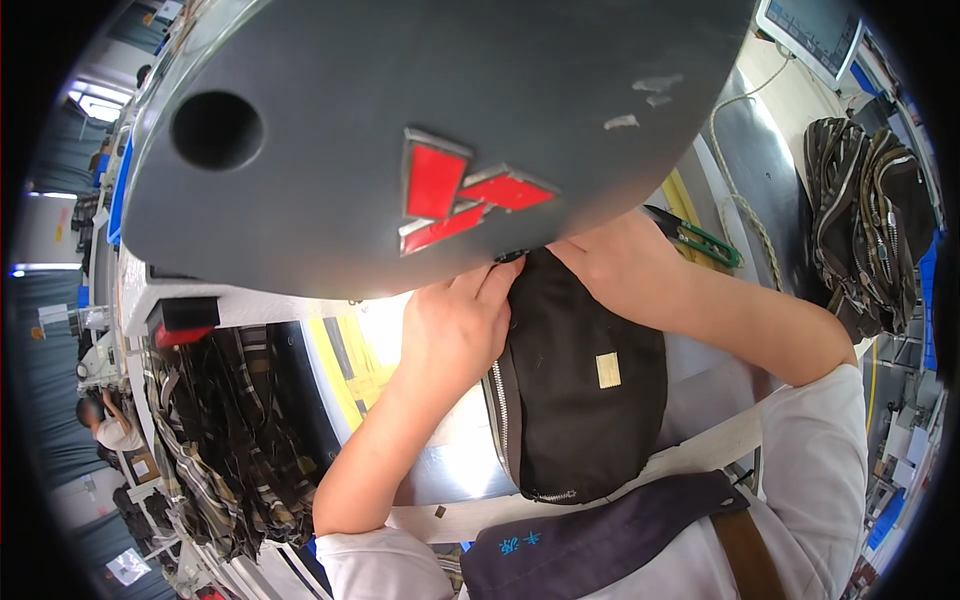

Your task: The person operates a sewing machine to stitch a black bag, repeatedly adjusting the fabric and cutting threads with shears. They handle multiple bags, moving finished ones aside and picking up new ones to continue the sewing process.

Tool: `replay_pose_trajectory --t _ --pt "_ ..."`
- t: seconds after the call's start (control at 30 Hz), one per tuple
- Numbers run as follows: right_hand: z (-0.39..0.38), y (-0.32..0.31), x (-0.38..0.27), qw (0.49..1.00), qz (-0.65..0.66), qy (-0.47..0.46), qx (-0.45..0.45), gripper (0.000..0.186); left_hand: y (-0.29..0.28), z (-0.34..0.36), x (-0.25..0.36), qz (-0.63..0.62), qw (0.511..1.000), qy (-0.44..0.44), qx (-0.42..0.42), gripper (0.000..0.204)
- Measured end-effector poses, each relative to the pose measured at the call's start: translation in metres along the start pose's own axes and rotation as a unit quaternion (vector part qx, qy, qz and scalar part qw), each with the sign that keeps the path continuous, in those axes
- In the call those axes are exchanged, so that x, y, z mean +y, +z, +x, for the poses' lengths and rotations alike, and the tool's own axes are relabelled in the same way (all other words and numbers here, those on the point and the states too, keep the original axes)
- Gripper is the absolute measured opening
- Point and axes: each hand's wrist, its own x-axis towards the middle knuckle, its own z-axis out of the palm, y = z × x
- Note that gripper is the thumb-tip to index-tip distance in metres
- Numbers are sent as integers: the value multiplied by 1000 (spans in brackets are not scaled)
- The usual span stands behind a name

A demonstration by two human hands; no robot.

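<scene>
Label, cream, marks the black pouch touched by left hand and right hand, grips impossible to tell; machine head bears red emblem, apron blue writing.

Pouch before machine; fabric pile left; snips, cloth bundle right

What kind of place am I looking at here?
Probably a sewing workshop: a black fabric piece with a zipper is being handled at a dark grey machine head, likely a sewing machine's, and a bundle of dark zippered pieces sits at the right.
</scene>
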Motion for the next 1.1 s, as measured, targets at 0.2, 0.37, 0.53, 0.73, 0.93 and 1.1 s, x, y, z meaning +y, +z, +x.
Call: replay_pose_trajectory --t 0.2,0.37,0.53,0.73,0.93,1.1 --pt "2 3 4 1000 -6 13 -9 29 3 1 -4 0 1000 -22 -12 30" --pt "9 9 13 1000 -12 23 -7 23 6 6 -13 18 1000 -24 -8 29" --pt "8 6 10 1000 11 29 1 22 5 5 -8 15 999 -32 -2 28" --pt "9 5 10 999 23 26 15 23 8 3 -9 14 999 -31 9 27" --pt "6 6 9 1000 2 19 6 24 9 2 -8 7 999 -29 16 27" --pt "2 1 6 999 -27 34 -6 26 13 -1 -1 -10 1000 -13 18 32"
